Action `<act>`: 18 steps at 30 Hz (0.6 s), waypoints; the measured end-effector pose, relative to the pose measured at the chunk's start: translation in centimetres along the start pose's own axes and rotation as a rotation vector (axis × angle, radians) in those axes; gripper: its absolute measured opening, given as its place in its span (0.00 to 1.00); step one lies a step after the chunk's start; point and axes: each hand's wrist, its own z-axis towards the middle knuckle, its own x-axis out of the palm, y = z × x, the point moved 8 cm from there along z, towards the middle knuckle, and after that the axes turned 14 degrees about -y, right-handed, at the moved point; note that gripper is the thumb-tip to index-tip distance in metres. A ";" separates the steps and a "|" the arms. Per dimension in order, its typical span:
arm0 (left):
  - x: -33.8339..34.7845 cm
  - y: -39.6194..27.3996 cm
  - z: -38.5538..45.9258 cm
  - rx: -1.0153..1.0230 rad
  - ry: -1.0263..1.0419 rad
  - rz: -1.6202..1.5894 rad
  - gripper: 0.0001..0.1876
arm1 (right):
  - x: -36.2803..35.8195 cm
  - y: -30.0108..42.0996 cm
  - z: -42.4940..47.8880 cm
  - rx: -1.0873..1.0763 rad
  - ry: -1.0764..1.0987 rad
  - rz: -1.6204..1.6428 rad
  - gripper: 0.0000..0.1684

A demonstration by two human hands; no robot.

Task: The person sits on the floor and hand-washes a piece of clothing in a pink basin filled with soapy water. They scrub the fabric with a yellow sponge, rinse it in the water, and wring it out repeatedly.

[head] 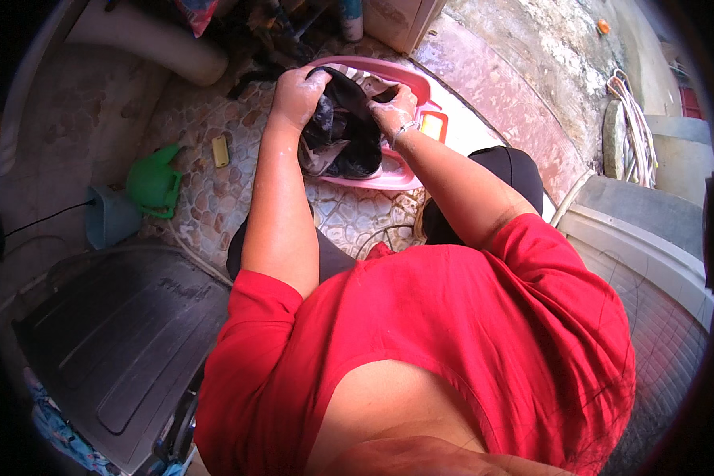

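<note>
A pink plastic basin stands on the stone-patterned floor before me, with wet dark cloth bunched in it. My left hand, with white suds on it, grips an edge of the dark cloth at the basin's left side. At the right, my right hand is closed on the cloth too; suds cover its fingers and a bracelet is on the wrist. A light striped cloth shows behind the dark one. An orange-rimmed object lies by the basin's right side, its kind unclear.
A yellow bar, perhaps soap, lies on the floor at left. Beyond it are a green plastic dipper or jug and a blue-grey container. A dark ribbed lid is at lower left. Coiled hose or cable hangs at right.
</note>
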 end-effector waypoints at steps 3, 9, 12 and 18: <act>-0.3 0.7 -0.4 -0.114 0.014 -0.178 0.15 | -1.9 2.4 -1.2 -0.267 -0.256 -0.159 0.22; -1.7 2.4 0.1 -0.081 -0.022 -0.208 0.16 | 4.1 -2.4 1.3 -0.019 0.416 0.094 0.13; -2.5 2.9 0.4 -0.068 -0.077 -0.149 0.17 | 3.5 -2.6 1.1 0.079 0.368 0.240 0.09; -3.3 1.4 0.0 0.058 -0.116 -0.153 0.17 | 4.6 -4.3 -0.3 -0.128 0.498 -0.023 0.18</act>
